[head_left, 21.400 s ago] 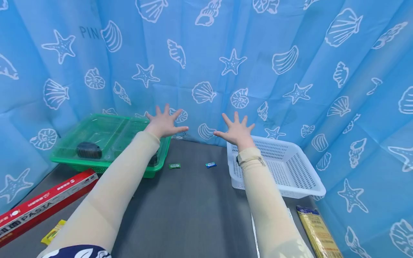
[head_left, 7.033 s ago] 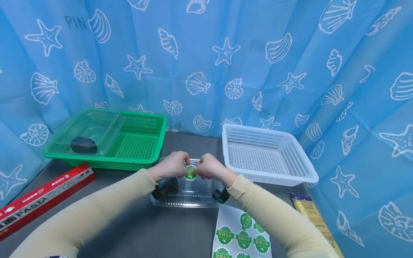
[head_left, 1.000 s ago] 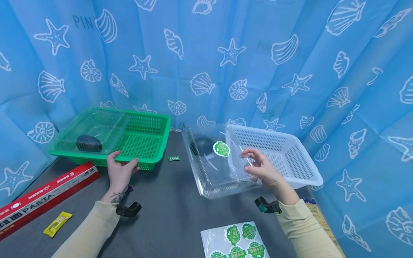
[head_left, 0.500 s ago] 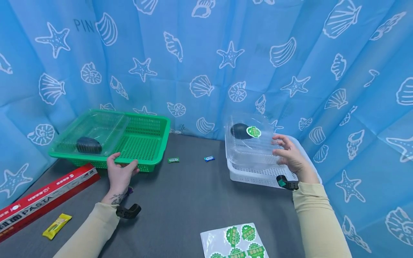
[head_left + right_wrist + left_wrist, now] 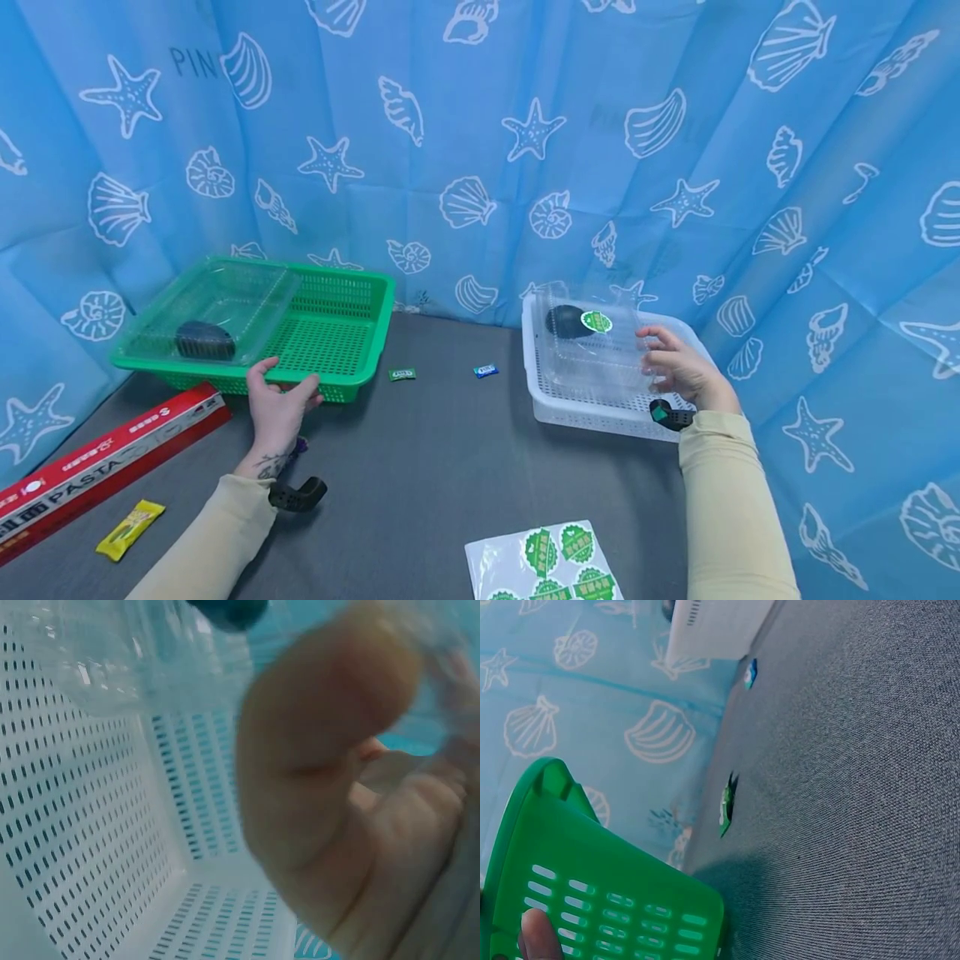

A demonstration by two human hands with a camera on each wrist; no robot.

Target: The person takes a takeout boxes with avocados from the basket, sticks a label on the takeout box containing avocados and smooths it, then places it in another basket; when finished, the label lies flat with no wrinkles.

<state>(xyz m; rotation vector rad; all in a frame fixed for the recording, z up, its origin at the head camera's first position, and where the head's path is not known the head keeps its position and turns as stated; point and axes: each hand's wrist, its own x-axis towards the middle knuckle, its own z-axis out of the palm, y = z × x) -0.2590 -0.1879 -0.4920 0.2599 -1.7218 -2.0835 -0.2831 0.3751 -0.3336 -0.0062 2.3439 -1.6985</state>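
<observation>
My right hand point(image 5: 682, 367) pinches the right edge of a clear plastic clamshell box point(image 5: 600, 358) over the white basket point(image 5: 577, 418). Inside that box lies a dark rounded object point(image 5: 567, 322), and a round green-and-white sticker point(image 5: 596, 322) is on its lid. In the right wrist view the curled finger point(image 5: 300, 765) is close to the camera and blurred, with the box point(image 5: 112, 675) above the basket's slotted floor. My left hand point(image 5: 277, 408) grips the near rim of the green basket point(image 5: 352, 385); one fingertip point(image 5: 540, 934) shows against its slotted wall.
Another clear box point(image 5: 247, 292) with a dark object point(image 5: 205, 341) sits in the green basket's left half. Around lie a red pasta box point(image 5: 112, 467), a yellow packet point(image 5: 130, 529), a green sachet point(image 5: 402, 374), a blue sachet point(image 5: 485, 371) and a sticker sheet point(image 5: 510, 554).
Since a second ago my right hand has carried the clear box rightward over the white basket, then lowered it. Earlier, both hands put a sticker on the box. The left hand has barely moved lately.
</observation>
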